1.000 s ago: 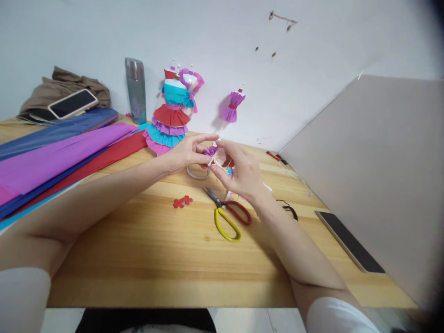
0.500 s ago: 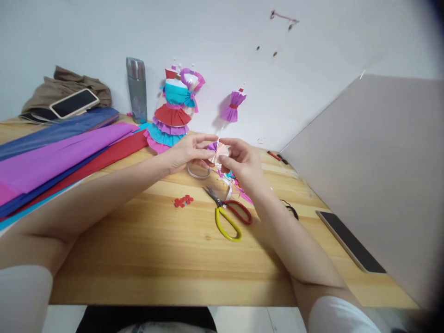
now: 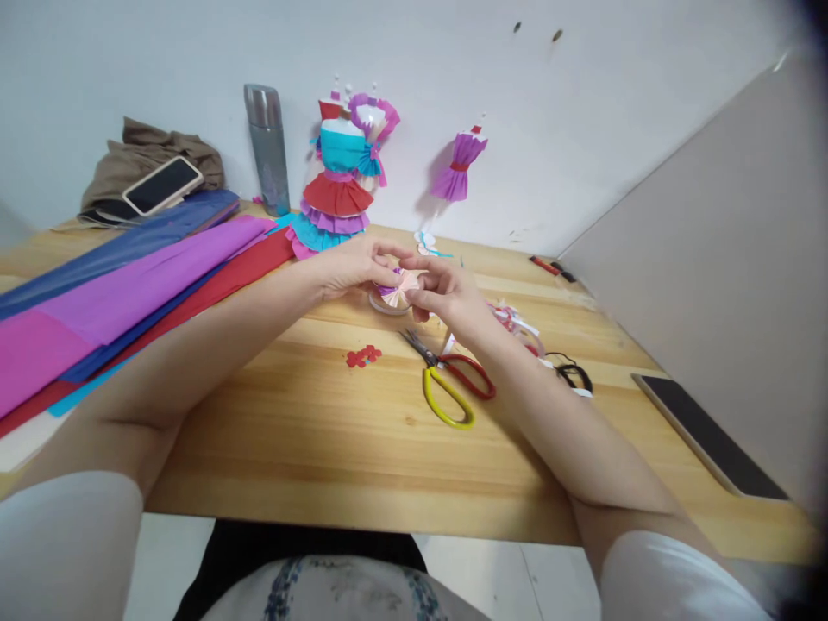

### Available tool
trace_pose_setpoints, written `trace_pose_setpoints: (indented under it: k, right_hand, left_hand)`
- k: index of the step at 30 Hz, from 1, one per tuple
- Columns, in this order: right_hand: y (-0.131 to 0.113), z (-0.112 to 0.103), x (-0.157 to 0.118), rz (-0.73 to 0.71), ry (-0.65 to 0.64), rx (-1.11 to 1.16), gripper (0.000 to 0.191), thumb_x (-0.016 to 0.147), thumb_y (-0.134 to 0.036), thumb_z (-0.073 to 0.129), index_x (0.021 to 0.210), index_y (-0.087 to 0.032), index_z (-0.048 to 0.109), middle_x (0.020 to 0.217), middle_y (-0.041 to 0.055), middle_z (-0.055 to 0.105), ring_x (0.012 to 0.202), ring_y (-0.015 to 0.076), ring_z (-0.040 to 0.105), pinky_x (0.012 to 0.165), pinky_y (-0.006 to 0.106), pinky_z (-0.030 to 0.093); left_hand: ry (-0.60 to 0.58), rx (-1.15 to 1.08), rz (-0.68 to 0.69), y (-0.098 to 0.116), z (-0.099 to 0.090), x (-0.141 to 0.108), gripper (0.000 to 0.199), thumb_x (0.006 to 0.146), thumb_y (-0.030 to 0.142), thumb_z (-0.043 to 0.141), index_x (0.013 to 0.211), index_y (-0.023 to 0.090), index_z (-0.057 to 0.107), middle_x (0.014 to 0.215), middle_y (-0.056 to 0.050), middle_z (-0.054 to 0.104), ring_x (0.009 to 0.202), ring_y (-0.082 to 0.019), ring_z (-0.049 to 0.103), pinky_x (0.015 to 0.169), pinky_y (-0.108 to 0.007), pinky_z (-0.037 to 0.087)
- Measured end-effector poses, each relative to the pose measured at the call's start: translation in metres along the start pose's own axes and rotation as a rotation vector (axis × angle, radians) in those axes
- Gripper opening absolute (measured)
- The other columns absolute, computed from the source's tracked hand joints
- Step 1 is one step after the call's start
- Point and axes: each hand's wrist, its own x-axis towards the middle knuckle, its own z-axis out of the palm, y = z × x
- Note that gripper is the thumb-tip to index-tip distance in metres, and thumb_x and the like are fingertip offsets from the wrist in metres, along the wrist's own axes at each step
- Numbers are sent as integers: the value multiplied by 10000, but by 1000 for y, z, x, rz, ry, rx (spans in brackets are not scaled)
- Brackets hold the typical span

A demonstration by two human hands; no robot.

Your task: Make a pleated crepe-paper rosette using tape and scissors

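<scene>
- Here's your left hand [image 3: 362, 266], fingers and thumb pinching the purple side of the pleated paper rosette [image 3: 402, 288]!
- Your right hand [image 3: 448, 295] grips its pale-pink edge, fingertips curled in close.
- So the rosette sits between both hands, over the wooden table [image 3: 310, 431], partly covering your view of a white ring [image 3: 393, 311].
- Nearer you, scissors [image 3: 432, 357] lie beside small red paper pieces [image 3: 363, 355].

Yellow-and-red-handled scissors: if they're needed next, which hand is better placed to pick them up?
Probably the right hand: it is nearer the scissors; the left hand is farther off. Both hold the pleated paper, so one must first let go.
</scene>
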Motion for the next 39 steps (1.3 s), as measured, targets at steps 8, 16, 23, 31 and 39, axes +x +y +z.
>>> trace_pose_setpoints:
  k: [8, 16, 23, 31, 39]
  right_hand:
    - [20, 23, -2, 36, -71, 37, 421, 693, -186, 686, 1108, -218, 627, 545, -92, 544, 432, 141, 534, 460, 282, 411]
    - [28, 45, -11, 50, -138, 49, 351, 728, -173, 693, 1076, -204, 649, 523, -95, 559, 427, 132, 554, 449, 256, 413]
    - [26, 52, -17, 44, -203, 57, 347, 807, -242, 752, 1134, -207, 641, 596, -74, 651, 459, 127, 594, 481, 257, 445]
    - [26, 7, 4, -142, 9, -444, 157, 960, -203, 583, 890, -162, 717, 670, -6, 686, 571, 94, 587, 638, 316, 424]
    - [27, -3, 11, -54, 33, -722, 384, 1026, -194, 437, 652, -224, 519, 615, 45, 624, 644, 177, 591, 681, 327, 427]
  left_hand:
    - [46, -33, -227, -9, -21, -23, 377, 924, 463, 744, 1112, 136, 724, 837, -105, 768, 730, -215, 731, 738, -346, 586]
    - [36, -104, -327, -52, -31, -68, 495, 839, 477, 828, 1194, 145, 733, 930, -123, 789, 778, -206, 761, 750, -310, 590]
    - [121, -106, -215, -60, -21, -81, 651, 691, 245, 927, 1294, 158, 697, 912, -73, 791, 758, -174, 728, 706, -286, 558]
    - [316, 178, -233, -62, -34, -83, 644, 799, 200, 797, 1392, 124, 557, 808, -20, 744, 684, -156, 680, 618, -257, 510]
    - [395, 415, -253, -56, -19, -83, 537, 816, 149, 731, 1335, 92, 606, 611, 38, 624, 522, -118, 565, 545, -240, 449]
